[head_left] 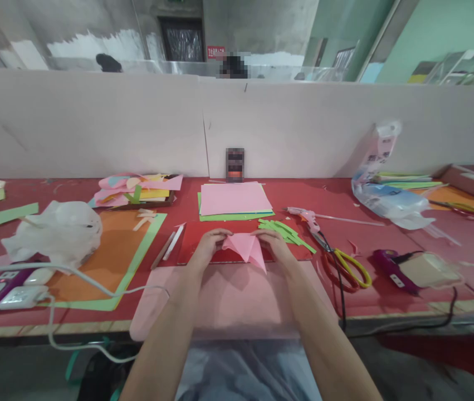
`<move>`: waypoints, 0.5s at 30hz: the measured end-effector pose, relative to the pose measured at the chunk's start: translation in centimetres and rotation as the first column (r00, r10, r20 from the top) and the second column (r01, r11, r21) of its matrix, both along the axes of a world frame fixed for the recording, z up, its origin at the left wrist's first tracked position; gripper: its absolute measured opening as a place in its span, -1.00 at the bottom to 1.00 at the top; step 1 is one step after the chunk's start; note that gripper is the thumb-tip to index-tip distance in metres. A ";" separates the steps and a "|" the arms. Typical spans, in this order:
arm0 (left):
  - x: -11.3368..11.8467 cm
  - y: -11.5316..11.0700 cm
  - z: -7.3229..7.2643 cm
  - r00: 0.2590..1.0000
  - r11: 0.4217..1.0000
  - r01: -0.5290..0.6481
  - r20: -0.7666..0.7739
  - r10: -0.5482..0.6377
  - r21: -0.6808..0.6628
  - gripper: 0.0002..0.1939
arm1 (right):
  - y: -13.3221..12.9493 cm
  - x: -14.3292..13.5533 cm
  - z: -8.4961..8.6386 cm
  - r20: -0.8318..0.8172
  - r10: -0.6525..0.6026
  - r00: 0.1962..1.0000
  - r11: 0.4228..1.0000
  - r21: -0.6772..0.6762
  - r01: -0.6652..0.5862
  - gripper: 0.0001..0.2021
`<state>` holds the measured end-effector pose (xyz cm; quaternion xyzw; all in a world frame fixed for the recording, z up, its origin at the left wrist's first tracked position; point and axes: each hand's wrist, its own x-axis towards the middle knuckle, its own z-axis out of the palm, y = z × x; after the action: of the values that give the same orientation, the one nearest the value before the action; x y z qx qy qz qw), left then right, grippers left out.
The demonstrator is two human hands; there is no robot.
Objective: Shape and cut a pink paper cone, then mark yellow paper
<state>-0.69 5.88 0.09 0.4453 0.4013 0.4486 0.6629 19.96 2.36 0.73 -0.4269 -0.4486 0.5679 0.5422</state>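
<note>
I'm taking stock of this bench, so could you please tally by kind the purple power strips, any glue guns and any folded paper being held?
Purple power strips: 2
Glue gun: 1
Folded pink paper: 1
Total: 4

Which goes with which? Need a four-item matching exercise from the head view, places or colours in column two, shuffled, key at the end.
Things
1. folded paper
2. sheet stack
3. strips
4. white bag

Places or colours
A. pink on top, green edges showing below
B. lying on the left, partly over an orange sheet
C. held between the left hand and the right hand
D. green, in a loose pile beside the right hand

Pairs: 1-C, 2-A, 3-D, 4-B
</note>
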 end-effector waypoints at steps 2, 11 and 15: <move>0.1 0.3 -0.2 1.000 1.000 0.010 -0.009 -0.010 0.003 -0.84 | 0.0 0.0 0.0 0.043 0.007 0.999 1.000 0.021 -0.008 -0.87; 0.6 0.2 -0.7 0.947 0.931 -0.026 -0.290 0.139 0.364 -0.83 | 0.3 -0.1 -0.1 0.302 -0.038 0.952 0.982 0.187 -0.020 -0.84; 0.8 -0.4 -0.1 0.943 0.885 -0.044 -0.274 0.190 0.463 -0.76 | 0.2 -0.4 -0.2 0.082 0.008 0.997 0.997 0.071 -0.014 -0.72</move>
<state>0.11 5.43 -0.06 0.6263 0.4124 0.4931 0.4411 19.59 2.57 0.56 -0.4277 -0.4930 0.5365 0.5350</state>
